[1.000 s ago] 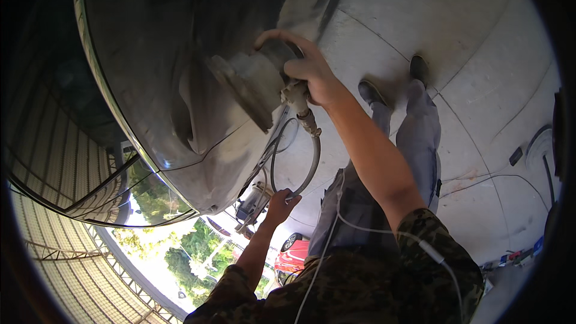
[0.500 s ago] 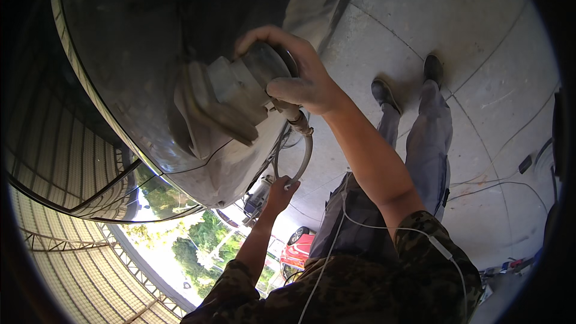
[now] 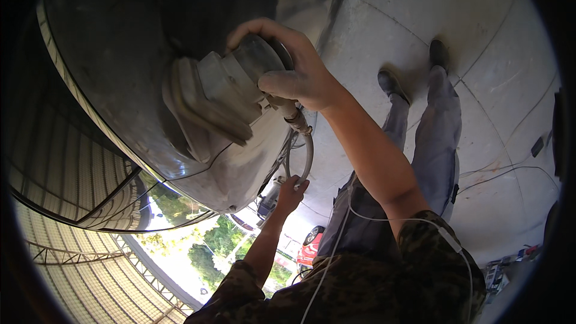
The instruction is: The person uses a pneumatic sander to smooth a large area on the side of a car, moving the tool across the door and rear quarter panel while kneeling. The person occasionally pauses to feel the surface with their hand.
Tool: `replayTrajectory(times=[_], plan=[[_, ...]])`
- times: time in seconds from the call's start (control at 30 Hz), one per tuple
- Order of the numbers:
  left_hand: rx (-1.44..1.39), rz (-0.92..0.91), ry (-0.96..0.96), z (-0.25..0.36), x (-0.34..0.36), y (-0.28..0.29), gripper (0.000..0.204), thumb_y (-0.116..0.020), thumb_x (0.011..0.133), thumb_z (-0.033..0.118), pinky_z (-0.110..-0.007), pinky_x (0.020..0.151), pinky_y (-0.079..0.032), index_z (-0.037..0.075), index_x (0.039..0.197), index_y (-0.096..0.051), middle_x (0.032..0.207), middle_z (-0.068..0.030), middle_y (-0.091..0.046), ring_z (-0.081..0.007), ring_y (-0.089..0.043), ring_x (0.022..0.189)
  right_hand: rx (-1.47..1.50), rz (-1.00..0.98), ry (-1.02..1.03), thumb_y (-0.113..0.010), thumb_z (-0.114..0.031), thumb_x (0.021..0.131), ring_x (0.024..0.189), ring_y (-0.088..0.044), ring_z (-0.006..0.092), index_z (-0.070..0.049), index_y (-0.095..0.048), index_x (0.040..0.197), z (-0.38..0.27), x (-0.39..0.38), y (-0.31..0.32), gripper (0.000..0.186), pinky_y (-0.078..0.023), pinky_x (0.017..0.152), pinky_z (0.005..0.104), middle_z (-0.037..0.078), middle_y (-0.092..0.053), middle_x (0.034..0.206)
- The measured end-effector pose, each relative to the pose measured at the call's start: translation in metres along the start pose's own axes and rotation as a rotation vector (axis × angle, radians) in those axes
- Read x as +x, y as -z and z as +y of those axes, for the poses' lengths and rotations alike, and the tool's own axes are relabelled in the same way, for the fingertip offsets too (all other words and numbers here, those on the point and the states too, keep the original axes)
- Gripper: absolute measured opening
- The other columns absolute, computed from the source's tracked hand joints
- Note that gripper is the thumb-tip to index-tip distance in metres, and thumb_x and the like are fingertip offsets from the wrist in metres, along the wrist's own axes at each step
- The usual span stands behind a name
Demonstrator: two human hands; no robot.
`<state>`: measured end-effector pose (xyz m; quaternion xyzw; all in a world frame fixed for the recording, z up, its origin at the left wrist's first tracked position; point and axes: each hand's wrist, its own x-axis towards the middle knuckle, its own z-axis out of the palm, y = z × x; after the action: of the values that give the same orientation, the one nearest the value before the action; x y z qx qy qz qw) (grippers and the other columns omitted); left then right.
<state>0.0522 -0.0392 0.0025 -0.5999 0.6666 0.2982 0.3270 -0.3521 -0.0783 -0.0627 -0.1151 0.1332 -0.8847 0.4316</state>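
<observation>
Head view: right hand's point(image 3: 309, 81) sander point(image 3: 219, 78) now nearer door handle point(image 3: 200, 151)

Bright daylight comes from outdoors, and white glare washes out the trees point(image 3: 207, 261). The car panel point(image 3: 114, 96) is dark at its top, with a small shine near its lower edge. Soft shadows lie on the floor point(image 3: 489, 42) by the shoes point(image 3: 390, 82). The sander point(image 3: 210, 84) looks smeary. The roof point(image 3: 78, 273) bends near the black rim.

Two bare hands point(image 3: 305, 79), one sander point(image 3: 237, 81) with one hose point(image 3: 309, 159), two dark shoes point(image 3: 390, 82), two trouser legs point(image 3: 431, 126), one red car point(image 3: 307, 254)
</observation>
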Motion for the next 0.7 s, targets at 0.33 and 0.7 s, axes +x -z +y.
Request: replayTrajectory(times=[0.33, 0.7], plan=[[0.077, -0.034, 0.051, -0.033, -0.012, -0.016, 0.033, -0.073, 0.096, 0.033, -0.039, 0.069, -0.049, 0.0, 0.096, -0.068, 0.083, -0.0159, -0.069, -0.0261, -0.067, 0.076, 0.287, 0.055, -0.085, -0.073, -0.024, 0.076, 0.077, -0.067, 0.0149, -0.004, -0.062, 0.124, 0.032, -0.018, -0.001, 0.053, -0.058, 0.069, 0.0295, 0.007, -0.063, 0.098], [0.065, -0.03, 0.07, -0.034, -0.011, -0.015, 0.026, -0.071, 0.098, 0.026, -0.037, 0.072, -0.051, 0.0, 0.101, -0.069, 0.084, -0.0156, -0.07, -0.0219, -0.067, 0.079, 0.327, 0.072, -0.046, -0.07, -0.019, 0.079, 0.067, -0.067, 0.0156, -0.006, -0.061, 0.124, 0.038, -0.016, 0.006, 0.047, -0.061, 0.064, 0.0313, 0.007, -0.062, 0.094]])
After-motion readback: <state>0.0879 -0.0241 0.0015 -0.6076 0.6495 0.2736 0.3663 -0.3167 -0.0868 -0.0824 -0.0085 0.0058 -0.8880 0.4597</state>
